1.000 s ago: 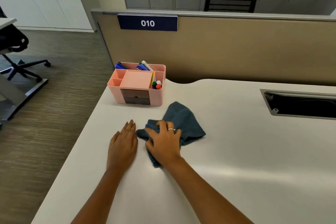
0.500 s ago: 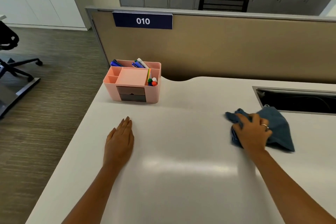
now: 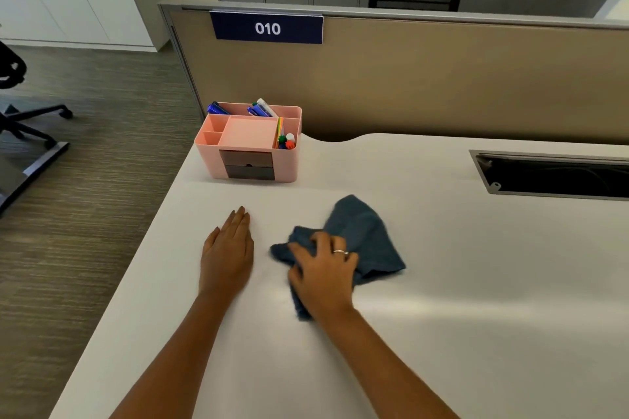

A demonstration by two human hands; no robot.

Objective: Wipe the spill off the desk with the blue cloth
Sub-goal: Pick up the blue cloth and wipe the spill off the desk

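Note:
The blue cloth [image 3: 364, 235] lies crumpled on the white desk [image 3: 476, 282], left of centre. My right hand [image 3: 323, 272] presses down on its near left part, fingers curled into the fabric, a ring on one finger. My left hand [image 3: 227, 255] rests flat on the desk just left of the cloth, palm down, fingers together, holding nothing. I see no liquid on the surface; only a glossy reflection shows to the right of the cloth.
A pink desk organiser [image 3: 250, 143] with pens stands at the back left corner. A cable tray opening [image 3: 551, 177] sits at the back right. A tan partition [image 3: 442, 78] closes the far side. The desk's left edge drops to the floor, with an office chair [image 3: 20, 105] beyond.
My right hand has swept the cloth back from the right, near the cable tray, to left of centre beside my left hand. The left hand has stayed flat in place.

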